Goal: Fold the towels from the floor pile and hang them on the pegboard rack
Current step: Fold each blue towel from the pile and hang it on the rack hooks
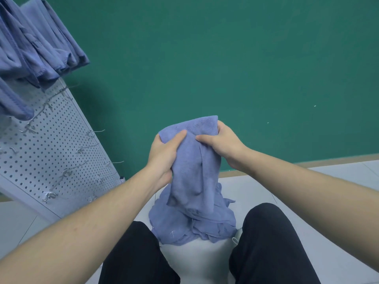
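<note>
A blue towel (193, 171) hangs folded in front of me, held up at its top fold. My left hand (164, 154) grips its left edge with the thumb over the front. My right hand (221, 143) pinches the top right part. Below it, a crumpled pile of blue towels (196, 226) lies on the pale floor between my knees. At the left stands the grey pegboard rack (51, 160) with wire hooks. Several folded blue towels (37, 50) hang on its upper part.
A green wall (225, 68) fills the background, with a tan skirting strip (328, 160) along its base. My legs in black trousers (266, 242) flank the pile. The lower hooks (90, 146) of the pegboard are bare and stick out toward me.
</note>
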Demonstrator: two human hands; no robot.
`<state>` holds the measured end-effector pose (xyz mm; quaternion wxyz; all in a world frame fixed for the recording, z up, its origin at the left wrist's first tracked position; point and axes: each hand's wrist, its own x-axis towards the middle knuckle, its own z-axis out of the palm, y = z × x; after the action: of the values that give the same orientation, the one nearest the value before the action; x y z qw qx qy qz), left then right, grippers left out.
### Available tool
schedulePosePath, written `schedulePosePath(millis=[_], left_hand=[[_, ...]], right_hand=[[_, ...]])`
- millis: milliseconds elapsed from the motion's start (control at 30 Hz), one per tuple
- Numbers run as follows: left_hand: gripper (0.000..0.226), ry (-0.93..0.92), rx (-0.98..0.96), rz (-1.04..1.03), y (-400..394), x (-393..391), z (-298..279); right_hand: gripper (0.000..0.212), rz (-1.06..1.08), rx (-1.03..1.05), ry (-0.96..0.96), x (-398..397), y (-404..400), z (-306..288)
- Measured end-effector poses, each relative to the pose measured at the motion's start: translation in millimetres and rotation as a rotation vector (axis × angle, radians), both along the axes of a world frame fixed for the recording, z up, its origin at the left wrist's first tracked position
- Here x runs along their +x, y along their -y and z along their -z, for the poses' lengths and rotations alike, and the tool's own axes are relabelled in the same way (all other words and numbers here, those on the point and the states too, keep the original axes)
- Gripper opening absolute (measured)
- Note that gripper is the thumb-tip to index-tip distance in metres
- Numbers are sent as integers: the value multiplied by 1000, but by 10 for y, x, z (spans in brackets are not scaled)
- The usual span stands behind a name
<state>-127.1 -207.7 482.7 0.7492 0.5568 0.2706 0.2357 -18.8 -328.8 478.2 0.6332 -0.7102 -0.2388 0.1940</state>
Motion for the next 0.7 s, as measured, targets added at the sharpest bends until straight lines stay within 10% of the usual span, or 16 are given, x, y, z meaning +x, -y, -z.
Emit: schedulePosePath(millis=[133, 400, 700], left_hand=[[17, 11, 7, -22, 30, 9, 7], [17, 70, 659, -185, 6, -31, 78], [15, 81, 511, -170, 143, 57, 37]], right_hand=[[27, 98, -113, 214, -48, -18, -38], [22, 163, -171, 390, -203, 4, -49], [19, 101, 10, 262, -413, -166, -83]])
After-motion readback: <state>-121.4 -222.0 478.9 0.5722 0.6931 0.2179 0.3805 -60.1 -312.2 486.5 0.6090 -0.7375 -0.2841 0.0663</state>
